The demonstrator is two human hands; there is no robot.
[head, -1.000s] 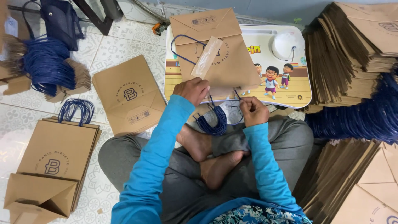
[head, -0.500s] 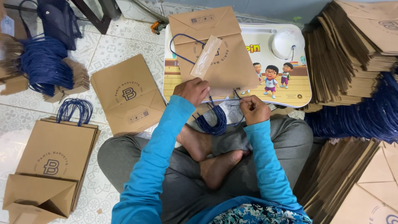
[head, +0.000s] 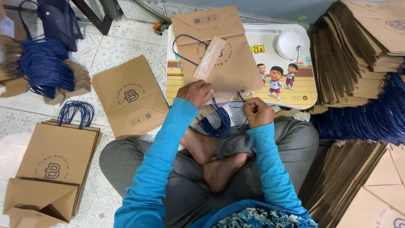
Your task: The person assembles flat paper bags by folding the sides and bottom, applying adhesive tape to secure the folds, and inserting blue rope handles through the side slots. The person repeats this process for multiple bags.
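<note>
At the near edge of the cartoon-printed lap tray [head: 295, 90], the left hand [head: 195, 93] presses closed fingers on the lower edge of the flat brown paper bag [head: 223, 63], and a bundle of blue cord handles [head: 216, 122] hangs just below it over the crossed feet. The right hand [head: 256, 110], just off the bag's near right corner, pinches one blue cord between closed fingertips. To thread well, I judge the bag should stay pinned flat while the cord is drawn taut.

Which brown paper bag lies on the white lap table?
The flat brown paper bag under the left hand, with one blue cord handle; the others lie on the floor.
</note>
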